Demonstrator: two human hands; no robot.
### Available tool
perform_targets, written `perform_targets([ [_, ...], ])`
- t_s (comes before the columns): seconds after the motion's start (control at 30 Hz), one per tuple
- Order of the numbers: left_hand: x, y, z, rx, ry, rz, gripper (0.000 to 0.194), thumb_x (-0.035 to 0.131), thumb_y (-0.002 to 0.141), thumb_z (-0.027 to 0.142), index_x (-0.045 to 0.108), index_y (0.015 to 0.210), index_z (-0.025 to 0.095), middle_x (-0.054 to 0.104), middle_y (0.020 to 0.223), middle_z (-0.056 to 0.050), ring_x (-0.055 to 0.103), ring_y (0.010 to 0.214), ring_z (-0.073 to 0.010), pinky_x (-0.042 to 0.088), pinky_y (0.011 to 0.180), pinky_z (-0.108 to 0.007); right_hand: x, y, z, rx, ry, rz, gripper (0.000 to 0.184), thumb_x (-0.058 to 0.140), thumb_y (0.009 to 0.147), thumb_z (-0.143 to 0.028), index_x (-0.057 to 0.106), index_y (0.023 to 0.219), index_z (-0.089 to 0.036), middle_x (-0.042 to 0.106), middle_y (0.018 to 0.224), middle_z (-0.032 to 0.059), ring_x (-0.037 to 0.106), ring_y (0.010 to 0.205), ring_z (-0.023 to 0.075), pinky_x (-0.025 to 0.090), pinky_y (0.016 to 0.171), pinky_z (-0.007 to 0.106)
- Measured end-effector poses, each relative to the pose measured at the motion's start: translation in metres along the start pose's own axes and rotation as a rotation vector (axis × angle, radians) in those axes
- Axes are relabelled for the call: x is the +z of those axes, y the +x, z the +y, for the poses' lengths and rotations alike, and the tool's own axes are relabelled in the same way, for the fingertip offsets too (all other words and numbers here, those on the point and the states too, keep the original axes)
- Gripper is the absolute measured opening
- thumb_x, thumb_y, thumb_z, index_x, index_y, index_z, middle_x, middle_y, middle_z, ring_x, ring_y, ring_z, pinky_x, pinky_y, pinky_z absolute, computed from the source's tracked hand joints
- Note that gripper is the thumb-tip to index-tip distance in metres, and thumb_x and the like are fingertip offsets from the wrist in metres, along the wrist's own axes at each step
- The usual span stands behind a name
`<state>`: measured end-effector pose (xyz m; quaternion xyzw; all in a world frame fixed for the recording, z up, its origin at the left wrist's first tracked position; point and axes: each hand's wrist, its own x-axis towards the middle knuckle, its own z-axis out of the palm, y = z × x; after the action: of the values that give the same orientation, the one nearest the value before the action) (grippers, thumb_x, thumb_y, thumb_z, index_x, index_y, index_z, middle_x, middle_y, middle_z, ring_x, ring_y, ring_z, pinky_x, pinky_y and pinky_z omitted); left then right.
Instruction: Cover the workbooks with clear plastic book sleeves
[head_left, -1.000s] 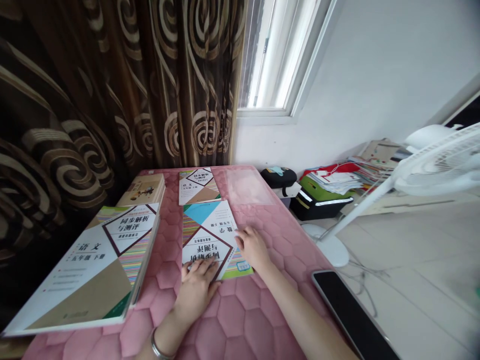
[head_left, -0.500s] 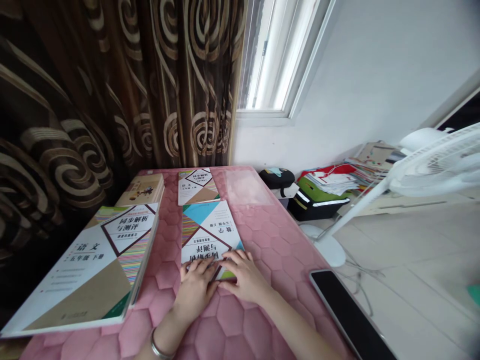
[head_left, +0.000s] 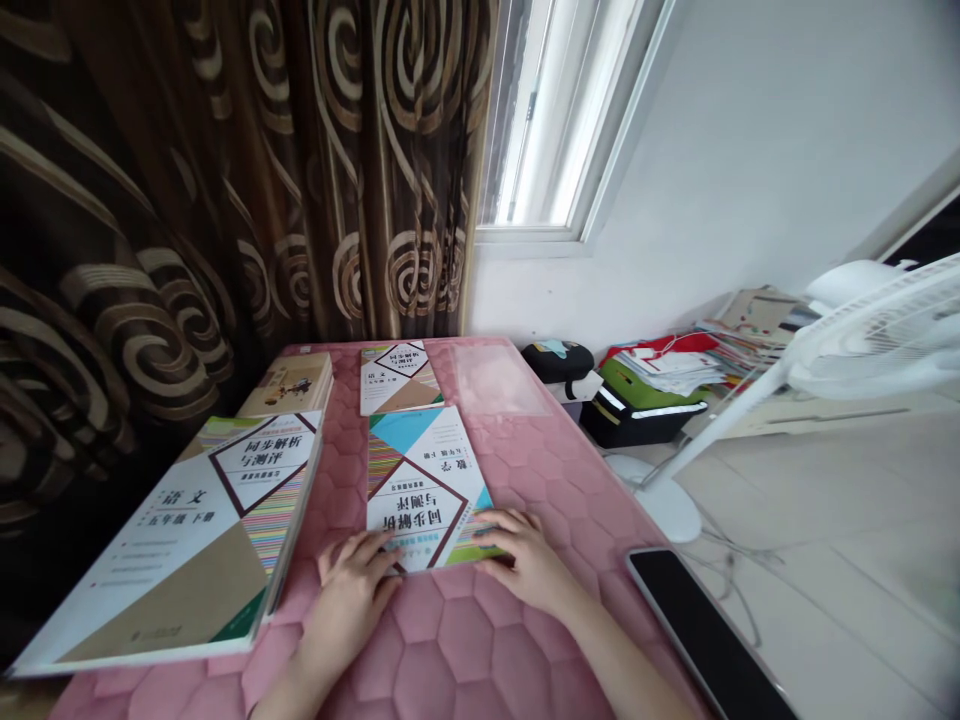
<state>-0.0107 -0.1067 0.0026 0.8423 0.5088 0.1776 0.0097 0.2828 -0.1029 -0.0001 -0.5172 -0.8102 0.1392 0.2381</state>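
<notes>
Pink padded table (head_left: pixel 442 640), hands (head_left: pixel 517 555) at book's (head_left: pixel 420 480) near corners

Left hand (head_left: pixel 352 585), right hand (head_left: pixel 529 560) touching book (head_left: pixel 435 480) corners

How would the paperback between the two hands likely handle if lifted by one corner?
The paperback would probably sag somewhat, since its cover looks like thin card. It seems unlikely to roll or tip, lying flat. Its smooth-looking cover might slip a little under fingertips.
</notes>
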Motion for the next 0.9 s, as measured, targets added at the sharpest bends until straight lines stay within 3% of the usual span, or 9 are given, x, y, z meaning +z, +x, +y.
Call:
perform_targets([
  [0.23, -0.005, -0.016, -0.032, -0.054, -0.008, -0.052, 0.033, 0.055, 0.088, 0.024, 0.069, 0.113, 0.04, 0.065, 0.129, 0.001, 0.059, 0.116, -0.0248, 0.044, 0.096, -0.045, -0.002, -0.008, 0.018, 0.026, 0.052, 0.034, 0.016, 0.061, 0.09, -0.024, 0.072, 0.1, -0.031, 0.065, 0.125, 0.0015, 0.054, 0.12, 0.0239, 0.038, 0.1, 0.047],
  [0.33, -0.007, -0.016, -0.033, -0.05, -0.029, -0.074, 0.038, 0.052, 0.089, 0.022, 0.066, 0.119, 0.041, 0.064, 0.131, 0.001, 0.059, 0.116, -0.0245, 0.047, 0.095, -0.045, -0.003, -0.007, 0.018, 0.002, 0.078, 0.035, 0.02, 0.059, 0.091, -0.021, 0.072, 0.102, -0.032, 0.065, 0.125, 0.0005, 0.055, 0.12, 0.0224, 0.039, 0.102, 0.046],
  [0.5, -0.007, -0.017, -0.031, -0.079, -0.046, -0.088, 0.04, 0.051, 0.09, 0.021, 0.064, 0.121, 0.043, 0.063, 0.132, 0.001, 0.057, 0.12, -0.0254, 0.045, 0.098, -0.05, -0.003, -0.007, 0.02, -0.026, 0.107, 0.053, 0.019, 0.071, 0.082, -0.024, 0.073, 0.1, -0.029, 0.065, 0.124, 0.0025, 0.056, 0.118, 0.0241, 0.043, 0.101, 0.045],
  [0.6, -0.005, -0.018, -0.03, -0.092, -0.044, -0.085, 0.041, 0.049, 0.09, 0.021, 0.064, 0.121, 0.042, 0.063, 0.132, 0.001, 0.057, 0.121, -0.0248, 0.044, 0.099, -0.05, -0.002, -0.007, 0.021, -0.026, 0.117, 0.06, 0.018, 0.067, 0.085, -0.023, 0.073, 0.1, -0.03, 0.066, 0.123, 0.0026, 0.057, 0.117, 0.0231, 0.044, 0.101, 0.045],
  [0.9, -0.004, -0.021, -0.028, -0.016, 0.025, 0.031, 0.037, 0.049, 0.09, 0.021, 0.068, 0.116, 0.038, 0.065, 0.128, 0.001, 0.058, 0.117, -0.0233, 0.046, 0.097, -0.044, -0.004, -0.006, 0.014, -0.031, 0.065, 0.092, 0.014, 0.063, 0.087, -0.023, 0.072, 0.096, -0.028, 0.067, 0.117, 0.0029, 0.057, 0.115, 0.0224, 0.044, 0.097, 0.042],
])
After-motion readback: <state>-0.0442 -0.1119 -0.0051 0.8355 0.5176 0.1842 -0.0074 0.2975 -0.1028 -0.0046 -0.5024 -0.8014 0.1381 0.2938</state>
